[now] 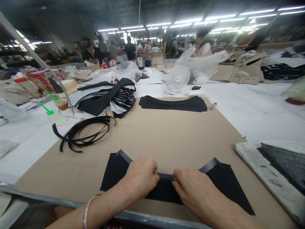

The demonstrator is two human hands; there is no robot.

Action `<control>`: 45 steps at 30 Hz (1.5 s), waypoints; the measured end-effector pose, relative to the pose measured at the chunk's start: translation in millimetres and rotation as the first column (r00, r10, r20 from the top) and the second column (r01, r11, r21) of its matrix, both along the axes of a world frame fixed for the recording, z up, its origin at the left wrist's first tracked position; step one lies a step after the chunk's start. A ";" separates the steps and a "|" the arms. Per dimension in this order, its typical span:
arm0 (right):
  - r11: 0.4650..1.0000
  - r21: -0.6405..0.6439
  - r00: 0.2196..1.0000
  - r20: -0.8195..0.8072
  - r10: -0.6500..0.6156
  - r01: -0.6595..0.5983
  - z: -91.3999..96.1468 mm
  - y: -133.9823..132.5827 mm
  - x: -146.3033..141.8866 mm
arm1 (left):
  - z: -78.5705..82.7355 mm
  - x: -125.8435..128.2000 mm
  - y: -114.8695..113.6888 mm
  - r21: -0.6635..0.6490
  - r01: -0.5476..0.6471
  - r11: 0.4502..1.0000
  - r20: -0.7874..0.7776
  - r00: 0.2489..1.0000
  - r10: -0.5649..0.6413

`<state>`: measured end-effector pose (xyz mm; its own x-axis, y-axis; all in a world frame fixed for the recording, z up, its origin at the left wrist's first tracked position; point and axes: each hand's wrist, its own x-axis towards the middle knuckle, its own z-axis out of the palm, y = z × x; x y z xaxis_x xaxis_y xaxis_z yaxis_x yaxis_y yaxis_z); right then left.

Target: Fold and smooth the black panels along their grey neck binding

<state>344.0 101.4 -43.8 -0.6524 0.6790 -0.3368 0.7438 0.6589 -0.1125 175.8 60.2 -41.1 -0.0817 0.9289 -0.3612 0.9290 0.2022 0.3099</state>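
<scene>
A black fabric piece (114, 173) with a curved, grey-edged neckline lies on brown cardboard (166, 133) near the table's front edge. My left hand (140, 178) is curled into a fist on the middle of the neckline edge. My right hand (190, 187) rests beside it, fingers bent and pinching the same grey edge. The two hands nearly touch at the centre of the piece. A silver bangle (88, 208) circles my left wrist.
A stack of similar black pieces (172, 104) lies at the cardboard's far edge. Black strips (82, 133) coil at the left. A small white fan (177, 78), plastic bags, green-capped bottles (53, 116) and striped fabric (111, 97) stand beyond. Other people work far back.
</scene>
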 end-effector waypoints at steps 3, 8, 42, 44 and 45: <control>1.000 0.015 1.000 -0.010 -0.005 0.005 -1.0 -0.4 1.6 | 0.7 1.6 0.1 -0.009 0.001 1.000 -0.007 1.000 -0.001; 0.999 -0.021 0.999 -0.020 -0.043 0.042 0.8 1.8 3.3 | 0.1 4.8 0.5 -0.018 0.000 1.000 -0.006 1.000 -0.001; 0.998 -0.024 0.997 -0.037 -0.065 0.064 -9.4 8.2 3.1 | -9.0 5.6 5.9 -0.002 0.025 1.000 -0.010 1.000 -0.025; 0.998 -0.024 0.997 -0.036 -0.065 0.065 -8.9 8.3 3.1 | -9.6 5.7 5.8 0.001 0.029 1.000 -0.014 0.999 -0.029; 0.998 -0.025 0.997 -0.036 -0.064 0.063 -8.8 8.3 3.1 | -9.6 5.8 5.8 0.001 0.031 1.000 -0.015 0.999 -0.031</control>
<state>347.1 109.7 -52.6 -0.6202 0.7115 -0.3303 0.7793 0.6071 -0.1555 181.6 66.0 -50.8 -0.0587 0.9317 -0.3586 0.9393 0.1732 0.2962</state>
